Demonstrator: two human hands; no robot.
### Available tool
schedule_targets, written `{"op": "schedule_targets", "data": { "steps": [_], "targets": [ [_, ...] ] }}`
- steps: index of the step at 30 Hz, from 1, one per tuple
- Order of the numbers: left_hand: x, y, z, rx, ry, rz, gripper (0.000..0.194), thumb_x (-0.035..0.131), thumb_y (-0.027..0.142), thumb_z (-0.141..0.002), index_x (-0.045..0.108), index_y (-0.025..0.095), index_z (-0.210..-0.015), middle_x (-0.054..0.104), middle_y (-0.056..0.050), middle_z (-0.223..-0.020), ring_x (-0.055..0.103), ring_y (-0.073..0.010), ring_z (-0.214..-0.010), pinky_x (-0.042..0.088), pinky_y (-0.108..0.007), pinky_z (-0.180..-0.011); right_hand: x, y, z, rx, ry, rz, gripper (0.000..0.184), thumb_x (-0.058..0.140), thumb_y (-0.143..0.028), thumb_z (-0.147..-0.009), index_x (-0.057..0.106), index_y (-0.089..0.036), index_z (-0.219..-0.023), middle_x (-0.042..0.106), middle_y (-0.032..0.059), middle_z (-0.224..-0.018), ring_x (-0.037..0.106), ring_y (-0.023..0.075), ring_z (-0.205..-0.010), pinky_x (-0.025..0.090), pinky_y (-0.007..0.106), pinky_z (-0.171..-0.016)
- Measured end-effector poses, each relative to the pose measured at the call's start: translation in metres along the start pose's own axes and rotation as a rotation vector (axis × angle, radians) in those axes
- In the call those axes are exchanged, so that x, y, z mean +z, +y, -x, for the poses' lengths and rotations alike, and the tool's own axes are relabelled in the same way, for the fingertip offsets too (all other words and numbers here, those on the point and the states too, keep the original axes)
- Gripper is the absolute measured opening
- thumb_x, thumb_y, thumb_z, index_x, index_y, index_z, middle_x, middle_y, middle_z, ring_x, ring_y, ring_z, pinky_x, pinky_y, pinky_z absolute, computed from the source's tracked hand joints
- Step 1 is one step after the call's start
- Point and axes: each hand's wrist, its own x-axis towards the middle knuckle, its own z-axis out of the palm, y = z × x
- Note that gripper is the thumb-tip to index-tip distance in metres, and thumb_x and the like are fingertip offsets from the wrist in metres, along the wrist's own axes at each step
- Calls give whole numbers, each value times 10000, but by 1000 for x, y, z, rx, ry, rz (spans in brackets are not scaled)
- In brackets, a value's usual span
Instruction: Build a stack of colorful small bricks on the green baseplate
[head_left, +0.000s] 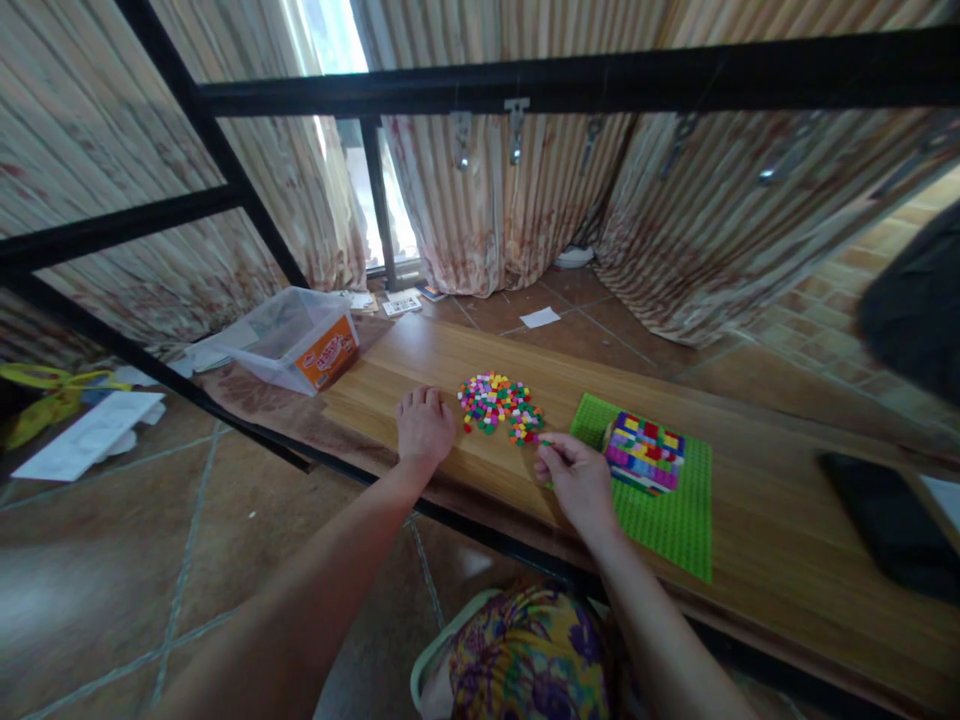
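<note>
A loose pile of small coloured building bricks (495, 395) lies on the wooden tabletop (405, 350). Just left of it rests my left hand (425, 428), palm down, its fingers curled under; what is beneath them is hidden. At the pile's near right edge, my right hand (581, 485) holds thumb and forefinger together in a pinch. Specks of colour show at those fingertips, too small to tell whether they are gripped or lie behind. Right of this hand is a green baseplate (686, 530), bearing a block built of multicoloured bricks (646, 452).
A clear plastic bin (277, 345) with an orange label stands at the table's left end. Toward the right lies a dark phone-like slab (885, 520). A black metal frame (480, 92) crosses above, with curtains (465, 200) behind. Papers (540, 317) lie on the tiled floor.
</note>
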Motion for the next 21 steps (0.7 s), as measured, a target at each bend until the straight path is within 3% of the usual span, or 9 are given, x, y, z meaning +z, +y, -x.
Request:
{"op": "schedule_targets", "data": {
  "steps": [5,8,17,21],
  "targets": [
    [2,-1,-1,-2,9,-5,314,430,249,-946,645,177,-1163,661,-128,-1232,559,-301,-1174,421,-437,-1013,4,0,-10,-229,12,425,276,548,-346,-867,780,-230,-964,777,62,-863,703,221,-754,537,353,-741],
    [3,-1,-1,-4,9,-6,319,432,249,-944,647,178,-1169,663,-129,-1231,560,-303,-1169,421,-438,-1017,7,0,-13,-307,25,579,275,536,-279,-868,788,-241,-970,774,64,-886,689,218,-773,512,340,-760],
    [4,-3,-3,6,21,-21,323,436,249,-939,657,167,-1160,667,-131,-1220,564,-307,-1155,432,-436,-997,7,0,-13,-312,-21,686,303,523,-216,-871,793,-240,-1006,743,58,-846,671,204,-745,486,313,-734],
    [5,-4,-3,7,28,-26,320,438,248,-938,658,166,-1157,668,-129,-1213,571,-300,-1148,433,-423,-993,8,-6,-11,-298,-24,633,286,546,-193,-855,794,-209,-997,740,77,-862,675,215,-777,486,324,-756]
  ]
}}
